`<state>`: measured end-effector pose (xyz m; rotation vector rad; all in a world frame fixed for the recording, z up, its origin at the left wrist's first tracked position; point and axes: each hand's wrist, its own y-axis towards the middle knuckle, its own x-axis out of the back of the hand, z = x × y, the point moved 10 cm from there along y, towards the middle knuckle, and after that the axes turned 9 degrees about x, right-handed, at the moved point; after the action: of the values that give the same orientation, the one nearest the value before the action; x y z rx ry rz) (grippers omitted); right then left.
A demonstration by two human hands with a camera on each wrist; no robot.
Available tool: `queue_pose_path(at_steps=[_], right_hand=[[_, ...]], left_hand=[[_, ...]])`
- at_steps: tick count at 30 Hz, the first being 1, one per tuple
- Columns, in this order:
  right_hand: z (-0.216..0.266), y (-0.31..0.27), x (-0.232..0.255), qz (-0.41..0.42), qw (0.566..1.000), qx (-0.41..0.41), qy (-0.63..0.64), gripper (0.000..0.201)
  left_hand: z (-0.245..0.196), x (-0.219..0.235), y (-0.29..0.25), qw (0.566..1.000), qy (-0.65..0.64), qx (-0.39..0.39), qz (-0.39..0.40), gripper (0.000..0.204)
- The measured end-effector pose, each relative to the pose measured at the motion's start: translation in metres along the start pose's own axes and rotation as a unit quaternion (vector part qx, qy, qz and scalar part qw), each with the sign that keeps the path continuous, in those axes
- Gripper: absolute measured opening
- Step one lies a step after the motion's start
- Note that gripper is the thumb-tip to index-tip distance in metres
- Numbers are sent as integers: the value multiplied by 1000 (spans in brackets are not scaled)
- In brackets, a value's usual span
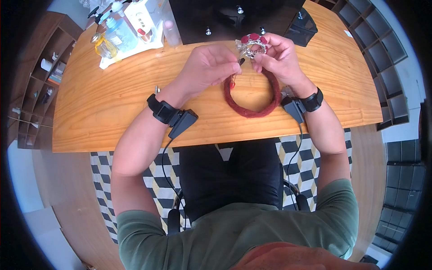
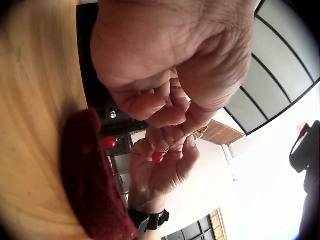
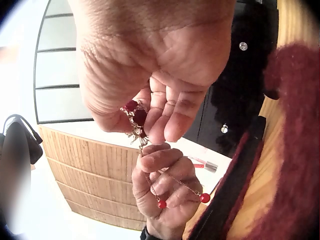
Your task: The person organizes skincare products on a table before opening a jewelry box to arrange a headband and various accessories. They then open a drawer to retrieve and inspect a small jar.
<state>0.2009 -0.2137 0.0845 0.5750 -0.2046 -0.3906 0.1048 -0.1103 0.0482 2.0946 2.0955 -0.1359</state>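
Above the table, my right hand (image 1: 283,60) grips a silver-coloured bracelet (image 1: 251,38) with dark red stones between thumb and fingers. My left hand (image 1: 209,67) faces it from the other side, thumb and fingertips pinching the thin chain that comes off the bracelet. Two red beads (image 3: 204,198) dangle at the chain's ends, below the left fingers in the right wrist view. Under both hands, a fuzzy dark red ring (image 1: 252,112) sits on the tabletop near its front edge. The left fingertips hide part of the chain.
A black cabinet (image 1: 216,20) with shiny knobs stands at the back of the wooden table (image 1: 337,81). To its left, a white tray (image 1: 130,56) carries several bottles. A black mesh holder (image 1: 302,28) is at the right. Cables (image 1: 164,157) hang from both wrist cameras.
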Motion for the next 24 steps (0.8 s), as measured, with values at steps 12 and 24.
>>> queue_pose_path(at_steps=[12,24], right_hand=[[10,6,18,-26,998,34,54,17],[-19,-9,-18,158,973,-165,-38,17]], left_hand=[[4,-2,-2,998,28,44,-20,15],[6,7,3,999,-4,25,-33,24]])
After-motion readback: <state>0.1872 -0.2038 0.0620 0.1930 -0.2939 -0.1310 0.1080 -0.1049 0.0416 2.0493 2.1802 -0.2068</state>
